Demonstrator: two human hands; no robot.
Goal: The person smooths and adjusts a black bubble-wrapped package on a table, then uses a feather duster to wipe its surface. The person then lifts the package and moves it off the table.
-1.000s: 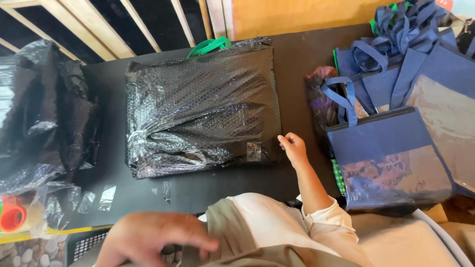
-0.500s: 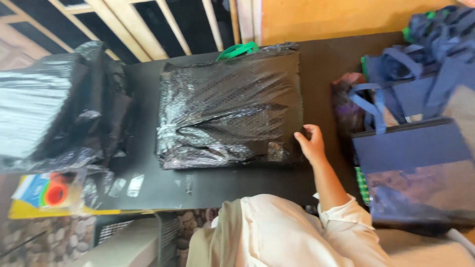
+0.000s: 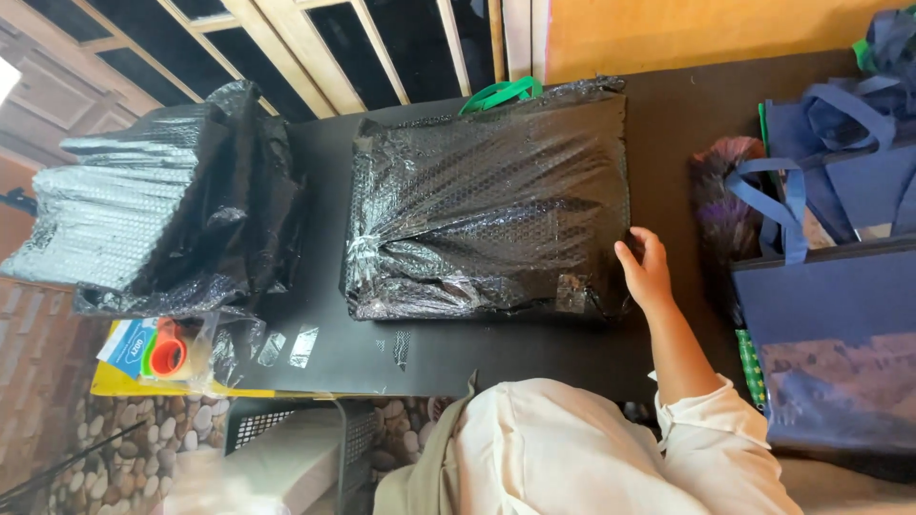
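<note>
Right hand (image 3: pixel 649 272) resting with fingers loosely spread against the right edge of the black bubble-wrapped parcel (image 3: pixel 487 205), gripping nothing. Parcel flat on the dark table (image 3: pixel 668 114), green strap (image 3: pixel 496 93) poking out at its far end. Blue tote bags (image 3: pixel 840 315) just right; black bubble-wrap stack (image 3: pixel 162 219) left.

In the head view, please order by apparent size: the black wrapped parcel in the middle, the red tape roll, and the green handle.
1. Black bubble-wrapped parcel in the middle, clearly largest.
2. Green fabric handle behind it; only partly visible.
3. Red tape roll at the left edge; looks close to the handle, so this order is unsure.
</note>
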